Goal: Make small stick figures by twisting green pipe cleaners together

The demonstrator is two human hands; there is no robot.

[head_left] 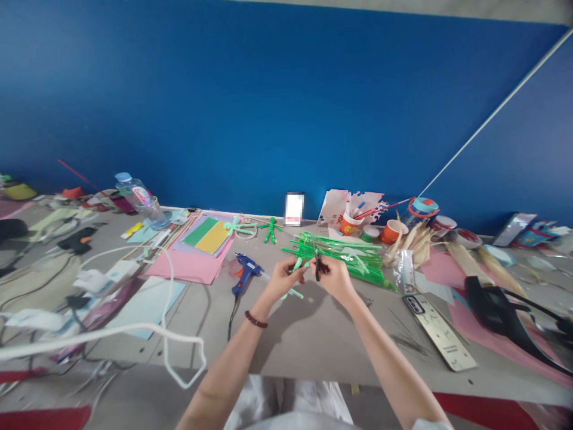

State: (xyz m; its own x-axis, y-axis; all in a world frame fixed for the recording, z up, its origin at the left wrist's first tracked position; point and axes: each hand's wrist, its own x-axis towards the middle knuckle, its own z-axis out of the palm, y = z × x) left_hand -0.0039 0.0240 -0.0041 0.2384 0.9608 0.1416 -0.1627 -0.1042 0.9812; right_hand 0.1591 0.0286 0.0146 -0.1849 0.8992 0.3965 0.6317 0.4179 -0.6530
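Note:
My left hand (282, 282) pinches a pale green pipe cleaner piece (298, 263), with more of it showing below the fingers. Just to the right, my right hand (336, 277) is closed on dark-handled scissors (318, 269), their blades pointing up and away from me. The two hands are close together above the table, and whether the blades touch the pipe cleaner I cannot tell. Behind them lies a bundle of green pipe cleaners (369, 261), partly in clear plastic. A bright green pipe cleaner figure (271, 230) and a pale green one (238, 227) lie farther back.
Left of my hands lies a blue glue gun (246, 270) with its cord. Pink paper (197, 266), a water bottle (142, 200) and white cables (168, 334) are further left. A phone (294, 209) leans on the blue wall; another phone (441, 332), cups (394, 231) and corn husks (414, 242) are right.

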